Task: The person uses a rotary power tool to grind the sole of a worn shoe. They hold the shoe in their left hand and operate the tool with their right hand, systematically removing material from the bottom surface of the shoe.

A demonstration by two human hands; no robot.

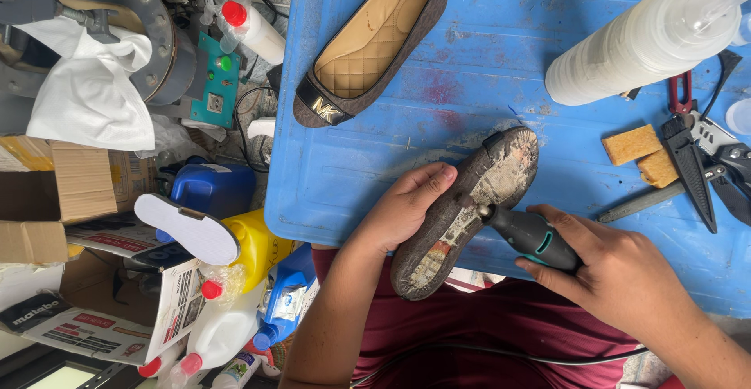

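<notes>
My left hand (403, 205) grips a brown flat shoe (469, 205) turned sole-up, its worn sole rough and patchy with pale residue. My right hand (618, 275) holds a small dark rotary tool with a teal band (532, 236); its tip touches the middle of the sole. A cord (501, 351) runs from the tool across my maroon lap. The matching brown flat shoe (368, 45) with a quilted tan insole lies upright on the blue table (501, 68), beyond my left hand.
A white squeeze bottle (641, 41) lies at the table's upper right. Two tan sponge pieces (637, 150), pliers and dark blades (700, 158) lie at the right. Left of the table stand jugs (250, 244), cardboard boxes, a white insole (188, 228) and a machine draped with white cloth (94, 91).
</notes>
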